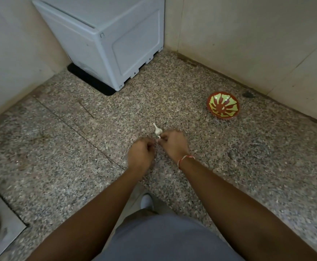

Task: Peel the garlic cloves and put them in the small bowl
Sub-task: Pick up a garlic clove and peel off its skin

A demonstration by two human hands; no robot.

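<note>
Nearest the camera we see a grey-clad lap and one white shoe tip, from which two bare forearms reach forward over a speckled grey-brown terrazzo floor. The left hand and the right hand meet fingertip to fingertip, both with fingers curled inward; between them we make out a small white piece of garlic, pinched at the right hand's fingertips, though whether the left hand's fingers also grip it we cannot tell. One red-and-white thread band circles the right wrist. One whole white garlic bulb with a short stem lies on the floor just beyond the hands. One small round red bowl with a green leaf pattern stands on the floor well apart, to the right, near the cream wall. One white plastic appliance box sits in the far corner on one black mat.
</note>
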